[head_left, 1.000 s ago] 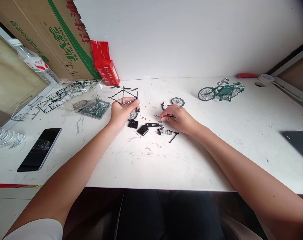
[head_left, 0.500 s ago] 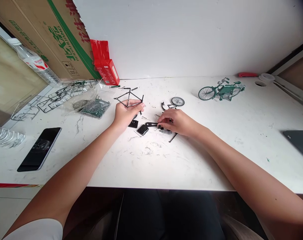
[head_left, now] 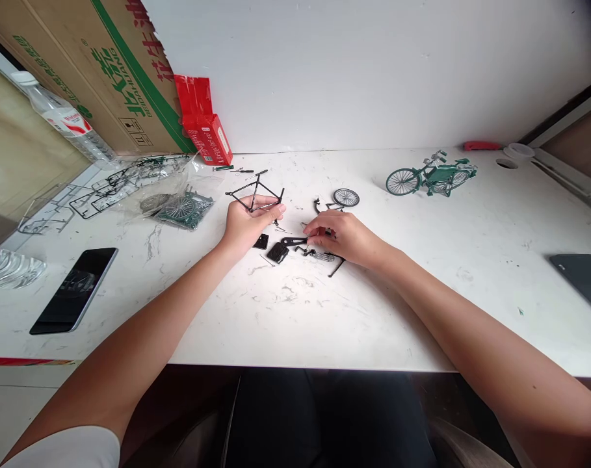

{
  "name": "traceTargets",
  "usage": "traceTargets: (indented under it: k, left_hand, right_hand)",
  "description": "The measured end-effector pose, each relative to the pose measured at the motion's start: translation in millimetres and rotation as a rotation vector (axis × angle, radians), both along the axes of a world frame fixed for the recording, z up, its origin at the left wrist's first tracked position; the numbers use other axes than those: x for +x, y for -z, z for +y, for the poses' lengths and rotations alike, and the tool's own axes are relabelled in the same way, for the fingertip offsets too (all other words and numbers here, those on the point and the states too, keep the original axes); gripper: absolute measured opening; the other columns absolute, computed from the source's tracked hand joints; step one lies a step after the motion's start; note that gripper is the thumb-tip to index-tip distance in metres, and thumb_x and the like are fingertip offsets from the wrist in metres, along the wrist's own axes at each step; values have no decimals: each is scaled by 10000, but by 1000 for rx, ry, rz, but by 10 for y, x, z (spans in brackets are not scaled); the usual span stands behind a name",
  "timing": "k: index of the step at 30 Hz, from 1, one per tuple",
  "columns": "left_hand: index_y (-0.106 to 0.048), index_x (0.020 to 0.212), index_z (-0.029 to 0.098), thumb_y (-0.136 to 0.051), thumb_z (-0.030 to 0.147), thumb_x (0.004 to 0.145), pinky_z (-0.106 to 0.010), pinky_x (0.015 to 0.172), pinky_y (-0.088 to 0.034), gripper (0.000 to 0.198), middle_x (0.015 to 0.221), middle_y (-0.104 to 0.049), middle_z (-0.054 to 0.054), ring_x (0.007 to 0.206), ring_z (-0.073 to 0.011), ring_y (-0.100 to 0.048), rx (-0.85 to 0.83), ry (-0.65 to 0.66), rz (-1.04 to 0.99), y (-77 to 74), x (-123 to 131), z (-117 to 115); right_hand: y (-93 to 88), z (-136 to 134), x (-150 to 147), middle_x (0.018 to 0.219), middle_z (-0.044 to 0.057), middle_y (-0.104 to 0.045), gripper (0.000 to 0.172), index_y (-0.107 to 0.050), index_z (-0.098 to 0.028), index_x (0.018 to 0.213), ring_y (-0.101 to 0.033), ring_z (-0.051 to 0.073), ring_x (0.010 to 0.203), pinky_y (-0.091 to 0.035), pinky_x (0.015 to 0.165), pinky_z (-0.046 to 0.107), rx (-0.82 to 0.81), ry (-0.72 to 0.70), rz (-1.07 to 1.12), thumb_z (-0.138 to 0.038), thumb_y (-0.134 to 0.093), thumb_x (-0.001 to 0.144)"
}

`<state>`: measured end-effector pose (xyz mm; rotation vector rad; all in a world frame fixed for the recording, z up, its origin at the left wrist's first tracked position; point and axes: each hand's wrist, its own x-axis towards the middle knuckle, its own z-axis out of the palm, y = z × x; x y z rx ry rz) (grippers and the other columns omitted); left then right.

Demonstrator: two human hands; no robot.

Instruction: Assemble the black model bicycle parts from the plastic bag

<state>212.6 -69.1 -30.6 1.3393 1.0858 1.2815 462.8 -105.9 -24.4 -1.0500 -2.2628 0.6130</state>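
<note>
Between the thumb and fingers of my left hand [head_left: 249, 220] is a small black bicycle frame [head_left: 256, 184], held above the table. My right hand [head_left: 339, 233] is over loose black parts, its fingers bent together at a black flat part [head_left: 294, 241]; whether the fingertips grip anything is hidden. Just below them lies a chain-like grey part [head_left: 323, 256]. Two dark square pieces, one of them a black block [head_left: 277, 252], rest between the hands. A small spoked wheel [head_left: 346, 197] lies behind my right hand.
A green model bicycle [head_left: 432, 175] stands at the back right. On the left are a bag of parts [head_left: 183, 208], black sprues [head_left: 100, 195], a phone [head_left: 74, 291] and bottles [head_left: 71, 121]. A red box [head_left: 212, 140] leans near the cardboard [head_left: 100, 71]. A dark object [head_left: 580, 276] lies far right.
The bicycle frame in my left hand has tilted and shifted slightly right. My right hand's fingers have moved slightly, showing more of the small parts below them.
</note>
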Motion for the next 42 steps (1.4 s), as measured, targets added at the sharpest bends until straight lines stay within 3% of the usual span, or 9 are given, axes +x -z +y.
traceTargets:
  k: [8, 15, 23, 26, 34, 42]
  left_hand:
    - [-803, 963, 149, -988, 436, 690, -352, 841, -630, 437, 935, -821, -112, 849, -235, -799, 16, 48, 41, -8, 43, -83]
    - [-822, 935, 167, -999, 420, 661, -342, 872, -628, 413, 953, -821, -104, 945, -252, -786, 48, 43, 89, -11, 97, -149]
    - [-823, 945, 169, -973, 416, 707, -333, 867, -619, 374, 986, -824, -107, 943, -240, -778, 79, 50, 125, 25, 94, -133]
    - [-826, 940, 170, -988, 415, 682, -332, 861, -615, 391, 977, -823, -106, 933, -243, -775, 63, 45, 122, 20, 101, -145]
    - [-828, 934, 177, -966, 411, 719, -319, 802, -597, 346, 976, -821, -103, 909, -235, -764, 127, 60, 183, -38, 89, -170]
    - [-817, 942, 180, -971, 430, 716, -343, 847, -613, 371, 990, -820, -104, 925, -243, -773, 92, 117, 154, -23, 117, -203]
  right_hand:
    - [80, 19, -47, 1072, 120, -700, 289, -788, -251, 1096, -671, 272, 994, -572, 872, 462, 160, 83, 201, -374, -527, 1108]
    - [158, 49, -50, 1050, 125, -698, 320, -813, -238, 1045, -676, 266, 933, -595, 834, 463, 125, 159, 214, -456, -582, 1083]
    - [138, 33, -69, 1018, 108, -757, 220, -802, -227, 992, -701, 261, 899, -593, 837, 463, 91, 135, 220, -362, -640, 1054]
    - [112, 19, -77, 997, 96, -745, 232, -801, -243, 1012, -691, 261, 895, -590, 828, 458, 76, 144, 252, -426, -663, 1045]
    - [80, 20, -77, 977, 108, -725, 491, -803, -263, 918, -659, 280, 880, -548, 787, 461, 87, 218, 335, -736, -672, 930]
    - [51, -9, -80, 930, 100, -792, 516, -822, -245, 936, -683, 265, 823, -523, 678, 406, 50, 379, 396, -752, -746, 876]
